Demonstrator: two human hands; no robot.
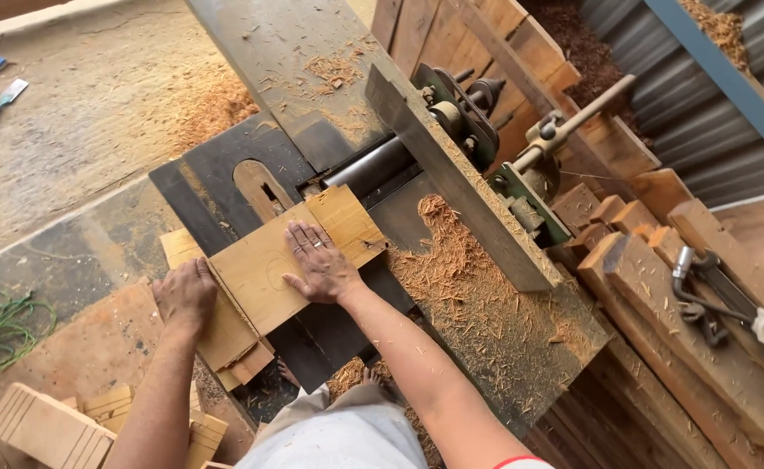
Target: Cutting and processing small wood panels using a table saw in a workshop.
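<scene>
Two bare hands press on a flat wooden board [291, 260] in the head view. This board lies on the dark metal table [503, 347] of a wood planing machine, near its left edge. Its long side runs from the near left up to the far right, toward the round cutter roller [371, 165] in the gap of the table.

Flat on top of the board lies the right hand [321, 265], with its fingers [302, 239] spread wide and pointing at the roller. It holds nothing; it only pushes down. A ring shows on one finger. The board's far end lies just past these fingertips, close to the roller.

At the board's near left end sits the left hand [186, 295]. Its fingers are curled over that end, gripping it. The right hand is the nearer one to the roller.

The board is pale, smooth and thin, with a faint ring drawn on it. More boards like it lie in a stack [225, 343] under it. The table is dull and scratched. Curly orange wood shavings [460, 260] lie heaped on it, to the right of the board, beside a tall metal fence [451, 174].
</scene>
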